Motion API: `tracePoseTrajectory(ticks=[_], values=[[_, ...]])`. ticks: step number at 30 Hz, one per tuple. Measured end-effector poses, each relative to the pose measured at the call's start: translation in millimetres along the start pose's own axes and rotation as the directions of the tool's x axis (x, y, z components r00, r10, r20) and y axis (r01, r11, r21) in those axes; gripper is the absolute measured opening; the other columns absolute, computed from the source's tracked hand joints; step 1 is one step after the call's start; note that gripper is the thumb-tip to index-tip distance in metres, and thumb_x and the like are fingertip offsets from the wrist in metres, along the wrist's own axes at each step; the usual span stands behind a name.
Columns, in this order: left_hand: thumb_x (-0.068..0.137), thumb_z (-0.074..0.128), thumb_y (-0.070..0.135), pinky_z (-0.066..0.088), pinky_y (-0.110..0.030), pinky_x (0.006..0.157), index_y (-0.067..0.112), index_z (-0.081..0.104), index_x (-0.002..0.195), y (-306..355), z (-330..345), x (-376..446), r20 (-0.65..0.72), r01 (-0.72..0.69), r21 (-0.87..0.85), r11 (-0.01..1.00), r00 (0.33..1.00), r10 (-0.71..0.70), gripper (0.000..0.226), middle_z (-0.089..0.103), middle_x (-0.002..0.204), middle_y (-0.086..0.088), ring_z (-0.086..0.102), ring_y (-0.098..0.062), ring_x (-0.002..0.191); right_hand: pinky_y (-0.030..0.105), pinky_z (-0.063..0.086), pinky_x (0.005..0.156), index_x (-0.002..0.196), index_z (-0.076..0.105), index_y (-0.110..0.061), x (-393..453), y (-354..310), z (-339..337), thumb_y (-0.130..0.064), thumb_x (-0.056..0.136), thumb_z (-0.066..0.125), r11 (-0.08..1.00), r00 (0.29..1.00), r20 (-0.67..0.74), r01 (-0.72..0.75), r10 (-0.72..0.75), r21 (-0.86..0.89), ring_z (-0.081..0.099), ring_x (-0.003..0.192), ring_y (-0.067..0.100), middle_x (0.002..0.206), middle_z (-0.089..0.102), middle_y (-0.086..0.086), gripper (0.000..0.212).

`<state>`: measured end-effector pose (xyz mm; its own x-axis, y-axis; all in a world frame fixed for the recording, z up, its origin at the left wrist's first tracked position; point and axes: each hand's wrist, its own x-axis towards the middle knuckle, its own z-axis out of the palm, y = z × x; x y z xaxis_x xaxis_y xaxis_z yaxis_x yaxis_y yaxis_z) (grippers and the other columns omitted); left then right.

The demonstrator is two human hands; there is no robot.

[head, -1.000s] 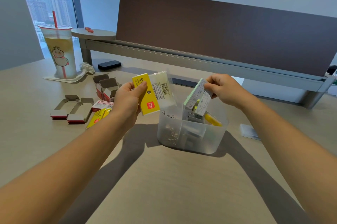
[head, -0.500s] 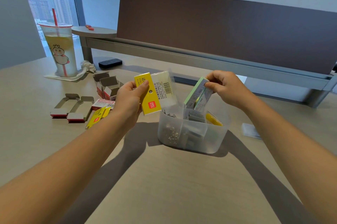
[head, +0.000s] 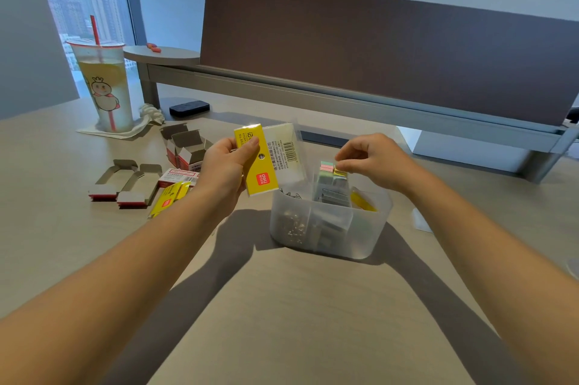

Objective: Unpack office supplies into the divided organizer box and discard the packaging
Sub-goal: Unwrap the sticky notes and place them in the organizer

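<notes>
A translucent divided organizer box (head: pixel 369 231) stands on the desk in front of me, with paper clips, staple strips and a yellow item in its compartments. My left hand (head: pixel 224 170) grips a yellow-and-clear sticky-note package (head: pixel 271 159), held upright to the left of and above the box. My right hand (head: pixel 374 159) pinches the top edge of a pastel sticky-note pad (head: pixel 331 169). The pad stands upright in a middle compartment, with its lower part hidden behind the box's contents.
Opened red-and-white cartons (head: pixel 125 182), two open small boxes (head: pixel 186 148) and a yellow wrapper (head: pixel 169 198) lie at the left. A drink cup with a straw (head: pixel 105 87) stands at far left, a black object (head: pixel 189 108) behind it. A clear plastic piece (head: pixel 421 221) lies right of the box.
My right hand has lowered the sticky-note pad from a tilt above the box down into a compartment, where it now stands upright. The left hand has kept the package in place.
</notes>
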<state>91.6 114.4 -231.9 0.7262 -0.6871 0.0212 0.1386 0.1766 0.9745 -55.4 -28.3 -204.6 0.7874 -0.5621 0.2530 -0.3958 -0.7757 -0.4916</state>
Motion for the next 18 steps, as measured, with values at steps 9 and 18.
tracePoseTrajectory(ticks=[9, 18], values=[[0.089, 0.048, 0.018, 0.055, -0.022, 0.051, 0.012, 0.045, 0.106, 5, -16, -31, -0.013, 0.013, 0.060, 0.998, 1.000, -0.012, 0.018, 0.060, 0.087, 0.000, 0.062, -0.012, 0.073, 0.013, 0.041, 0.078, 0.110, 0.057, -0.010, -62, -18, 9, -0.023, 0.082, 0.060, 0.991, 0.980, -0.184, 0.092, -0.074, 0.092, 0.050, 0.095, 0.010, 0.101, 0.053, -0.005, 0.030], [0.087, 0.052, 0.011, 0.054, -0.030, 0.063, 0.009, 0.036, 0.125, -30, -53, -74, -0.118, -0.010, 0.313, 0.950, 0.992, 0.049, 0.040, 0.056, 0.121, -0.015, 0.062, -0.025, 0.092, 0.012, 0.033, 0.084, 0.116, 0.056, -0.012, -131, -37, 69, -0.022, 0.082, 0.061, 0.984, 0.983, -0.049, 0.177, -0.176, 0.032, 0.050, 0.106, 0.009, 0.119, 0.057, 0.003, 0.035]])
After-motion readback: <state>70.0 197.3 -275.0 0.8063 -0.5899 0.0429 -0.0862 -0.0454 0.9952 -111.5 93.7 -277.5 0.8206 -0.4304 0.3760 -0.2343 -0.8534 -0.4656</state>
